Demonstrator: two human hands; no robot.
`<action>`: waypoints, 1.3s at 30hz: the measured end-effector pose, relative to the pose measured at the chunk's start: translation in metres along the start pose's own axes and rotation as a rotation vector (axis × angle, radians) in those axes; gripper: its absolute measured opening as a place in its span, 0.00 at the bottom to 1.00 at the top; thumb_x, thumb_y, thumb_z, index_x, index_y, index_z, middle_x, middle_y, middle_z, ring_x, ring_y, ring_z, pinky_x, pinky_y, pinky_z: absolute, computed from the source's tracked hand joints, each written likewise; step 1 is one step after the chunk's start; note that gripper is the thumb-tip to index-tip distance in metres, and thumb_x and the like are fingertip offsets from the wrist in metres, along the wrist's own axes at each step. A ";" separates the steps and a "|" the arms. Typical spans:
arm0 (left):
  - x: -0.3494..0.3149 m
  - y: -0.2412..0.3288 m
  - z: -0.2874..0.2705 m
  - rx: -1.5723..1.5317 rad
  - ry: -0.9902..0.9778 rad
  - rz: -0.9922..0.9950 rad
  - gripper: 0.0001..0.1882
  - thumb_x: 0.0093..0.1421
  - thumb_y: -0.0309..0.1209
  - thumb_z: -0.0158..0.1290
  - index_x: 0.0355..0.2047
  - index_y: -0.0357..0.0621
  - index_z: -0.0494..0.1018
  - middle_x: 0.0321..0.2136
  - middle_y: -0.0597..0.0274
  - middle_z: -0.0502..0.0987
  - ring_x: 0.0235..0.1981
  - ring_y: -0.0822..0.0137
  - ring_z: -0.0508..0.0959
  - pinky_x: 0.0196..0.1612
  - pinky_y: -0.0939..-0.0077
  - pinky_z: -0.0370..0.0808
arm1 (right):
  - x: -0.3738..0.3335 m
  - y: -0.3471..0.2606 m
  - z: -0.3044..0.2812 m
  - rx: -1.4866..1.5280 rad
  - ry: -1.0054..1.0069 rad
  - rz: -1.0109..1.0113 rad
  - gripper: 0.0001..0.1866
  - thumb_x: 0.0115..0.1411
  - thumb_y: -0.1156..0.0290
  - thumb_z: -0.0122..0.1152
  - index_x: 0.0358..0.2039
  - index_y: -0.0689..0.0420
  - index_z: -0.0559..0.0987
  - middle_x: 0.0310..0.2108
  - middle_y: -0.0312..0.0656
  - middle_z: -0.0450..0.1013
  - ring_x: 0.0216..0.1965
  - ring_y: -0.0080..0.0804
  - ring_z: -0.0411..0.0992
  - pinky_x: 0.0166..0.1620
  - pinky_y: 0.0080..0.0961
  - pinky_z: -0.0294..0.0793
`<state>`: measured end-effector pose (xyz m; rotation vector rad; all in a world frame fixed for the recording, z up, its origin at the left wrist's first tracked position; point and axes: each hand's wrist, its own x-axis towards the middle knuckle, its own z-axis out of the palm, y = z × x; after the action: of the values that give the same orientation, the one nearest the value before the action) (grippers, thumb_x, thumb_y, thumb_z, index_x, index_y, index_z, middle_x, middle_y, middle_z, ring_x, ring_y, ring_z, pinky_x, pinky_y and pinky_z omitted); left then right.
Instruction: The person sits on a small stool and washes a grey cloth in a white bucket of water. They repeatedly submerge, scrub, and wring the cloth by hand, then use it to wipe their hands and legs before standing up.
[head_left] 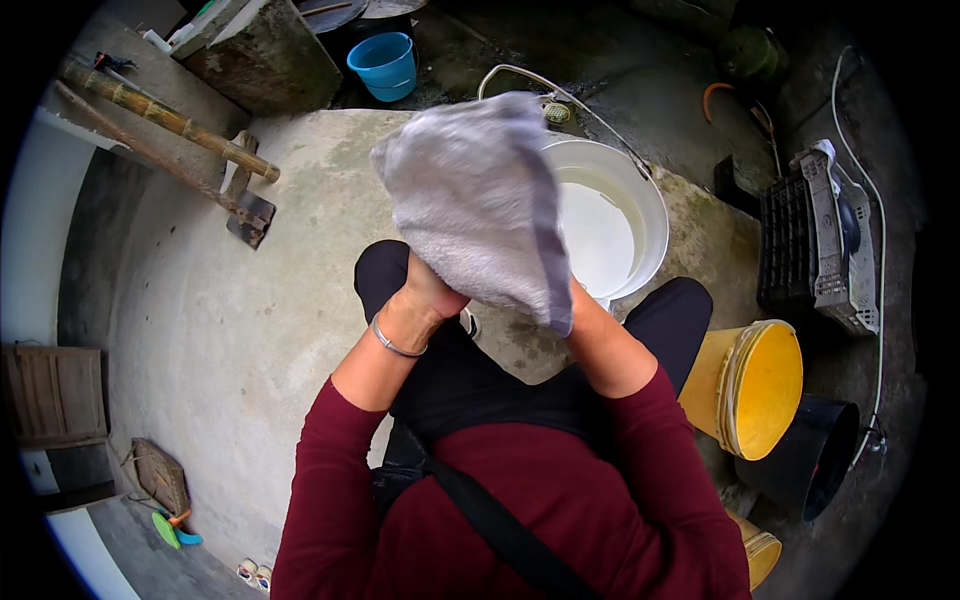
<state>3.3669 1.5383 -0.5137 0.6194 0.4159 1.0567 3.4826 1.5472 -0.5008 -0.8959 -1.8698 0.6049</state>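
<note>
A grey towel point(470, 205) is held up in front of me, its upper part smeared by motion. My left hand point(436, 290) grips it from below, with most of the fingers covered by the cloth; a silver bangle circles that wrist. The right forearm point(605, 345) reaches up behind the towel's right edge, and the cloth hides my right hand, which supports that side. Just beyond, partly behind the towel, a white bucket point(655, 215) stands on the concrete with cloudy water point(600, 235) in it.
A blue bucket point(383, 65) stands at the back. On the right are a dark plastic crate point(815, 235), a yellow bucket point(745, 390), a black bucket point(810, 465) and a pale hose point(880, 250). A hoe point(250, 218) and a bamboo pole point(165, 110) lie at the left.
</note>
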 end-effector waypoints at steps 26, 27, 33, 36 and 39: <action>-0.001 -0.052 -0.005 -0.430 0.036 -0.160 0.21 0.67 0.33 0.32 0.59 0.43 0.50 0.55 0.59 0.58 0.57 0.70 0.58 0.59 0.78 0.57 | 0.044 0.012 0.025 0.979 0.795 0.178 0.11 0.64 0.66 0.47 0.40 0.61 0.71 0.25 0.40 0.73 0.26 0.27 0.73 0.30 0.22 0.75; -0.009 -0.058 -0.017 -0.337 0.075 -0.198 0.21 0.67 0.33 0.32 0.59 0.43 0.50 0.55 0.59 0.58 0.57 0.70 0.58 0.59 0.77 0.57 | 0.044 0.016 0.025 0.892 0.801 0.177 0.11 0.63 0.66 0.48 0.39 0.61 0.72 0.24 0.40 0.73 0.26 0.25 0.73 0.30 0.21 0.74; -0.056 -0.067 -0.015 0.297 0.169 -0.406 0.23 0.67 0.32 0.35 0.60 0.42 0.49 0.57 0.59 0.57 0.58 0.68 0.57 0.61 0.76 0.56 | 0.051 0.028 0.018 0.426 0.883 0.200 0.10 0.62 0.68 0.51 0.31 0.62 0.75 0.21 0.37 0.74 0.24 0.20 0.72 0.29 0.14 0.70; -0.053 -0.093 -0.007 0.190 0.142 -0.506 0.20 0.66 0.31 0.36 0.58 0.42 0.53 0.53 0.57 0.60 0.55 0.68 0.60 0.59 0.75 0.58 | 0.057 0.047 0.004 -0.140 0.929 0.079 0.04 0.56 0.72 0.55 0.28 0.58 0.76 0.20 0.35 0.74 0.22 0.24 0.72 0.33 0.22 0.66; -0.050 -0.147 -0.072 0.011 0.053 -0.502 0.19 0.66 0.30 0.38 0.56 0.41 0.56 0.50 0.56 0.63 0.53 0.68 0.62 0.58 0.75 0.60 | 0.062 0.058 -0.001 -0.508 0.939 -0.063 0.02 0.52 0.72 0.59 0.27 0.53 0.76 0.19 0.33 0.73 0.22 0.28 0.71 0.36 0.27 0.61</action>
<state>3.4016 1.4618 -0.6629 0.4630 0.5880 0.5925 3.4848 1.6315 -0.5088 -1.1653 -1.1670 -0.3386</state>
